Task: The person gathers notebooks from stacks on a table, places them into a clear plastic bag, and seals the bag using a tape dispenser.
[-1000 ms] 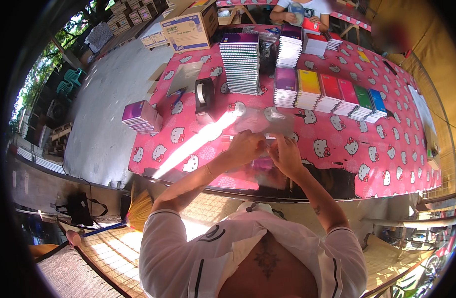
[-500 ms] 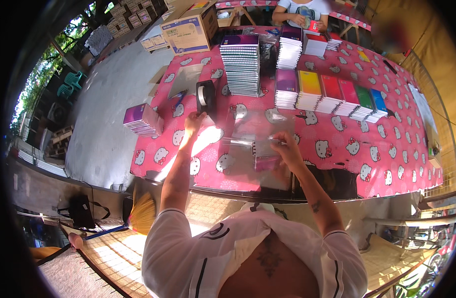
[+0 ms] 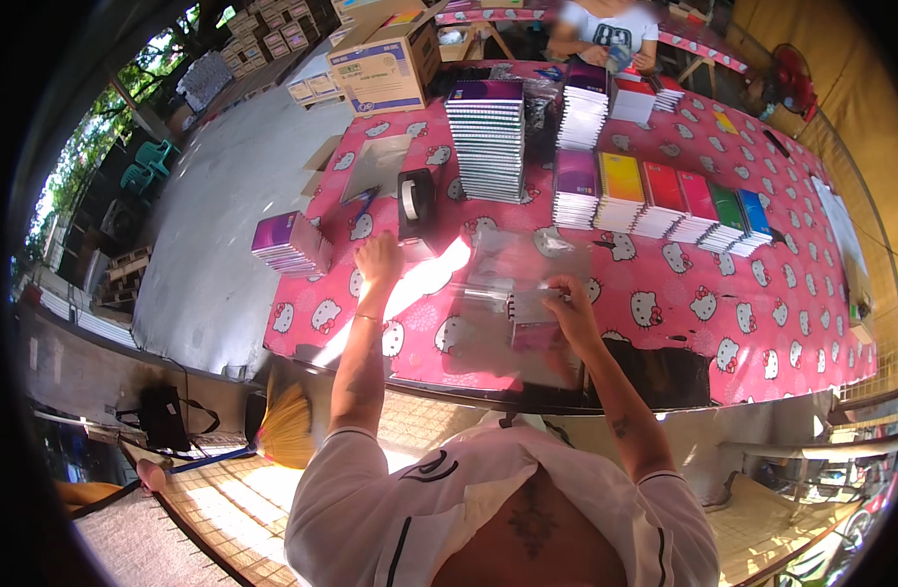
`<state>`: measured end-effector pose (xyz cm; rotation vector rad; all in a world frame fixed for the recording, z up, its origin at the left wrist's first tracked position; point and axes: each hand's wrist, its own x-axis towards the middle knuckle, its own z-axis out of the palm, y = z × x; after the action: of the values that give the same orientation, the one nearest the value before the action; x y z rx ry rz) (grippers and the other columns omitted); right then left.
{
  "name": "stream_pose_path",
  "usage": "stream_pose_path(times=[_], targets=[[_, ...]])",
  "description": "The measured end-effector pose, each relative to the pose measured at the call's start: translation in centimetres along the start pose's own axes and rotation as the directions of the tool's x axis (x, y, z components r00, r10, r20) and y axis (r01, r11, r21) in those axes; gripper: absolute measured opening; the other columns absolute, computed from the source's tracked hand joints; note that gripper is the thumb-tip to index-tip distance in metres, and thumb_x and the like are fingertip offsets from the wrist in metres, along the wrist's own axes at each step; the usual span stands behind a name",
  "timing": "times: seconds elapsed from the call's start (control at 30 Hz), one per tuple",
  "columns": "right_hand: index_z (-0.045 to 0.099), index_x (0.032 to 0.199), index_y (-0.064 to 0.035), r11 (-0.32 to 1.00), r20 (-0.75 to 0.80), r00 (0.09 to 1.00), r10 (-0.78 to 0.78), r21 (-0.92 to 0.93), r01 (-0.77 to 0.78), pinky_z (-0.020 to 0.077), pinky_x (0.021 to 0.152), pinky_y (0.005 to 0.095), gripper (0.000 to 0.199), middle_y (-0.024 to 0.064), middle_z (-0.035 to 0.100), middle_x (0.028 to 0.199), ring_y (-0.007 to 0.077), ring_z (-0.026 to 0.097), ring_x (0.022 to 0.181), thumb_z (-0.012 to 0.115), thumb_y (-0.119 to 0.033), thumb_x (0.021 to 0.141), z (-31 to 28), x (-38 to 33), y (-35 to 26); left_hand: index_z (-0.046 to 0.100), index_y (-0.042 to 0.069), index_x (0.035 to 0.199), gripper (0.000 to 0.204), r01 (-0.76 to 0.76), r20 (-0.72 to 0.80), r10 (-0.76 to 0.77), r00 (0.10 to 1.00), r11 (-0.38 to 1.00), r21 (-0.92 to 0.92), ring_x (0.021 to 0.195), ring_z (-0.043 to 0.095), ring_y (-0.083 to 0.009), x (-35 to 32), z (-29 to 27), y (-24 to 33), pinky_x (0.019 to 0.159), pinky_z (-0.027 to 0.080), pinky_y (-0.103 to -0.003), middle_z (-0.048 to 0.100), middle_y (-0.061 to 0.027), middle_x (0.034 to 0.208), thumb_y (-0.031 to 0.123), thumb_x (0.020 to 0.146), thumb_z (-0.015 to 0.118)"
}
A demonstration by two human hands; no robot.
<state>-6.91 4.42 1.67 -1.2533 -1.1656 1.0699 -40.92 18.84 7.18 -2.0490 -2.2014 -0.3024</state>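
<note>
Your left hand (image 3: 378, 260) is reaching forward toward the black tape dispenser (image 3: 415, 203), fingers curled loosely at its base; whether they are touching it or pinching tape, the picture is not showing. Your right hand (image 3: 564, 303) is closing on the small notebook bundle (image 3: 534, 315), which is sitting inside a clear plastic bag (image 3: 507, 293) spread flat on the counter (image 3: 723, 323), just in front of your chest and directly under that hand.

Judging the step as taping the bag shut:
- Keep your right hand pressing the bundle down so the film is lying taut over it; slack plastic is going to wrinkle under tape.
- Be drawing the tape toward you in one pull, steadying the dispenser if it is sliding on the pink cloth.
- Glare is falling across the cloth between your two hands and washing out the bag's edge, so feel for the flap rather than trusting your eye.

Beyond your left hand, a tall stack of spiral notebooks (image 3: 488, 137) is standing. Beyond your right, a row of coloured notebook piles (image 3: 664, 201) is running off to the right. Well out to your left, a purple pile (image 3: 290, 242) is sitting at the counter's corner. A person is working at the far side.
</note>
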Motion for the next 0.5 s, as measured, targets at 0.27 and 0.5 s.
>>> stream_pose_path(times=[0.27,0.5], targets=[[0.055,0.119,-0.0077,0.999,0.108,0.994,0.034,0.000,-0.034,0.0466,0.082,0.0313,0.035,0.0043,0.059,0.110,0.0147,0.057,0.100,0.071,-0.012,0.088,-1.4,-0.1,-0.6,0.069,0.007,0.090,0.031,-0.667,0.540,0.820,0.193,0.513,-0.541,0.077,0.070,-0.0219,-1.3,-7.8,19.2,0.070,0.054,-0.035,0.072,-0.0054,0.083,0.035,0.078,0.077],[0.044,0.142,-0.0097,0.999,0.111,0.994,-0.014,0.049,0.009,0.0433,0.095,0.0317,0.055,0.0070,0.053,0.127,0.0158,0.052,0.116,0.069,-0.021,0.094,-1.7,-0.4,-0.5,0.061,0.015,0.126,0.033,0.192,0.535,0.825,0.184,0.504,-0.842,0.093,0.055,-0.0089,-2.1,7.6,14.6,0.073,0.048,-0.027,0.062,0.0020,0.104,0.034,0.099,0.059]])
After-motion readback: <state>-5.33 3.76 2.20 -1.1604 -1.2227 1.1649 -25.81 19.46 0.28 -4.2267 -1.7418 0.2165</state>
